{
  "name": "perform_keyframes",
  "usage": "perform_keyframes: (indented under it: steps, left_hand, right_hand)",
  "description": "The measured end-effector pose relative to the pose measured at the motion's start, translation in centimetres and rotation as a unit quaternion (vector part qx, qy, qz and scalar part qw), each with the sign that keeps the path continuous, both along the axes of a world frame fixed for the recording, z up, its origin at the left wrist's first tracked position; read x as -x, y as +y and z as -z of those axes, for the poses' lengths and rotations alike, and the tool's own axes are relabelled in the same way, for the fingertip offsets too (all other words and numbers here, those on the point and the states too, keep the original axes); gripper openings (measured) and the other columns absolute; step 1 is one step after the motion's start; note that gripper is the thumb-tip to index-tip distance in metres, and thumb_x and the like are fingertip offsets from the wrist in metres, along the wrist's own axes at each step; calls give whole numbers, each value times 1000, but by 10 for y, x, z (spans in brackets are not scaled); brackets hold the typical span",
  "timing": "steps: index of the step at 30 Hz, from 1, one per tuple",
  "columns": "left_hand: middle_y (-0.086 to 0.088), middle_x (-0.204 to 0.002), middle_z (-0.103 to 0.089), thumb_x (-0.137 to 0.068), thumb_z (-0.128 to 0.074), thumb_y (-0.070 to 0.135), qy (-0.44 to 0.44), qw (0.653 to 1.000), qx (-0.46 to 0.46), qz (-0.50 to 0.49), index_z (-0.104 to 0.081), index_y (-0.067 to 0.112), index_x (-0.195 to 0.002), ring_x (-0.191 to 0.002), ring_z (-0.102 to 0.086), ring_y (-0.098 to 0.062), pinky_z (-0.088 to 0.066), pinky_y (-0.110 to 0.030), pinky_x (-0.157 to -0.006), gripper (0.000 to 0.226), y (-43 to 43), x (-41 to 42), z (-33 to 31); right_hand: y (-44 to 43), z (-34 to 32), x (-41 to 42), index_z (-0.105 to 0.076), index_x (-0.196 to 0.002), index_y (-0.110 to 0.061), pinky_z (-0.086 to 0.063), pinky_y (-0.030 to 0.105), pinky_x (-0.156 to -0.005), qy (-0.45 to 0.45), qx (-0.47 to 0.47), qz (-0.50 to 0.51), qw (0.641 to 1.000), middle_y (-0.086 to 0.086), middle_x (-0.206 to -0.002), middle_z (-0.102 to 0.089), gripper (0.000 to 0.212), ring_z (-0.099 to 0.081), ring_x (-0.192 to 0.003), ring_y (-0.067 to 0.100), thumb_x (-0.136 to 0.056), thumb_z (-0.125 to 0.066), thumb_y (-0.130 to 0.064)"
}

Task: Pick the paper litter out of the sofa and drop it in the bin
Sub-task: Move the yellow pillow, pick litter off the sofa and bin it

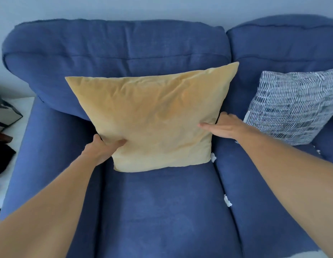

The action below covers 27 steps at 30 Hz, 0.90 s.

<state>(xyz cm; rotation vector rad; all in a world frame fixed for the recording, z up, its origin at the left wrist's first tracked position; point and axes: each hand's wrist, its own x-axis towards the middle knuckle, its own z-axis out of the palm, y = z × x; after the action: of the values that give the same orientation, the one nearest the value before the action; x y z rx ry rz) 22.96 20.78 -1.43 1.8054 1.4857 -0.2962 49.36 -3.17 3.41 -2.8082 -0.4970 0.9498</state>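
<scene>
1. Now, the person leans over a blue sofa (162,211) with both bare arms stretched forward and down.
2. A yellow cushion (154,118) stands on the left seat and leans toward the backrest. It is tilted, so its upper right corner sits highest.
3. The left hand (101,147) grips the cushion's lower left edge. The thumb presses into the front, and the fingers are curled out of sight behind the fabric.
4. The right hand (225,126) holds the cushion's right edge. The thumb lies flat and straight across the front. The other fingers go behind, so I cannot tell how they lie.
5. A white paper scrap (213,157) pokes out of the crease between the two seat cushions, touching the yellow cushion's lower right corner.
6. A second scrap (227,201) sits in the same crease, nearer the front of the seat and well apart from the first.
7. One or two more white specks show on the right seat, near the right forearm. They are too small to tell what they are.
8. A patterned cushion (290,107), grey and white, leans against the right backrest, close beside the right hand but apart from it.
9. A bag (5,112) and some dark things lie on the pale floor beyond the left armrest.
10. A plain pale wall (162,8) runs behind the sofa.
</scene>
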Motion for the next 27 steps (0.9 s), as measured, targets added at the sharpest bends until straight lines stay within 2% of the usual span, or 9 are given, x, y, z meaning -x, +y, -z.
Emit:
perform_keyframes:
  steps: [2, 5, 7, 10, 14, 17, 19, 22, 27]
  left_hand:
    - [-5, -148, -40, -61, -70, 74, -45, 998, 45, -18, -13, 25, -152, -132, -41, -33, -36, -44, -105, 118, 6, -5, 26]
    - [4, -145, -43, -44, -71, 78, -137, 988, 60, -26, -15, 32, -151, -131, -43, -26, -37, -37, -101, 129, 13, -11, 58]
    - [8, -142, -45, -43, -71, 80, -178, 982, 50, -36, -18, 33, -150, -129, -45, -21, -38, -34, -101, 128, 17, -16, 77]
    - [7, -139, -49, -45, -68, 79, -229, 970, 4, -80, -27, 31, -147, -127, -48, -21, -38, -38, -106, 119, 16, -27, 109]
    - [1, -136, -52, -56, -62, 67, -283, 943, -82, -155, -40, 24, -141, -125, -48, -22, -35, -31, -101, 98, 7, -49, 144]
    - [4, -134, -53, -55, -60, 72, -301, 931, -109, -174, -43, 25, -139, -123, -49, -17, -35, -28, -100, 98, -3, -52, 162]
    - [6, -131, -54, -59, -62, 72, -296, 931, -113, -181, -45, 24, -138, -121, -50, -16, -35, -26, -97, 94, -10, -48, 162]
    - [7, -129, -55, -74, -67, 64, -289, 935, -113, -173, -48, 24, -136, -122, -51, -20, -37, -28, -99, 76, -18, -38, 145]
    - [3, -129, -56, -67, -64, 77, -243, 951, -78, -176, -50, 25, -133, -122, -51, -25, -41, -44, -105, 86, -35, -24, 101]
  right_hand:
    - [7, 25, -2, -8, -154, -22, -31, 46, -111, 44, -1, 17, 999, 8, -155, -25, 121, -30, -140, 32, -62, -57, -84]
    - [16, 65, -3, 5, -154, -25, -23, 42, -116, 69, -52, 22, 996, 4, -159, -14, 127, -19, -145, 28, -62, -62, -81]
    - [21, 94, -6, 4, -154, -26, -20, 40, -117, 74, -108, 36, 991, 0, -160, -13, 126, -16, -146, 25, -62, -64, -80]
    - [30, 139, -7, -5, -154, -27, -23, 36, -116, 84, -204, 80, 972, -6, -158, -20, 122, -23, -144, 20, -61, -65, -79]
    - [45, 192, -9, -25, -151, -26, -26, 21, -102, 34, -303, 124, 944, -5, -150, -35, 103, -35, -137, 17, -69, -65, -72]
    - [43, 215, -10, -30, -149, -26, -29, 22, -103, 13, -343, 119, 931, -5, -146, -39, 96, -39, -134, 16, -70, -66, -69]
    - [38, 216, -7, -32, -148, -26, -31, 23, -105, 10, -347, 121, 930, -4, -144, -42, 94, -41, -133, 15, -71, -66, -69]
    - [27, 196, 1, -28, -148, -25, -31, 24, -103, 20, -355, 132, 925, -5, -142, -44, 93, -42, -131, 15, -74, -67, -66]
    - [6, 148, 15, -26, -145, -29, -33, 25, -93, 55, -345, 149, 925, -8, -129, -49, 82, -47, -124, 17, -80, -66, -60]
